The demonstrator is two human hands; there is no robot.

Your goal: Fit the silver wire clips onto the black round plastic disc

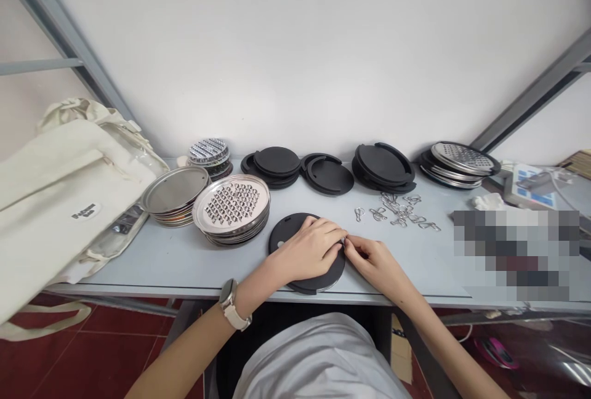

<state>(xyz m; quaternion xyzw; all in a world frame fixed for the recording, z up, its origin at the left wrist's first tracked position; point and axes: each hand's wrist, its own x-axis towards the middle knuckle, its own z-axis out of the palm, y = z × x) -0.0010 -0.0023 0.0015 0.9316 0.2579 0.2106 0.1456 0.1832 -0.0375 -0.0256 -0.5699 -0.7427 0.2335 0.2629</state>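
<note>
A black round disc point(286, 231) lies flat near the front edge of the grey table point(175, 260). My left hand point(308, 250), with a watch on its wrist, rests on top of the disc, fingers curled toward its right rim. My right hand point(373, 261) meets it at that rim, fingertips pinched together on something small I cannot make out. A scatter of several small metal wire clips point(401, 211) lies just beyond my right hand.
Stacks of perforated steel grater discs point(231, 205) and plain steel discs point(174, 193) sit at left, more grater discs point(210, 153) behind. Black disc piles point(277, 164) point(329, 174) point(384, 168) line the back, another steel stack point(462, 162) at right. A cream cloth bag point(60, 189) fills the left.
</note>
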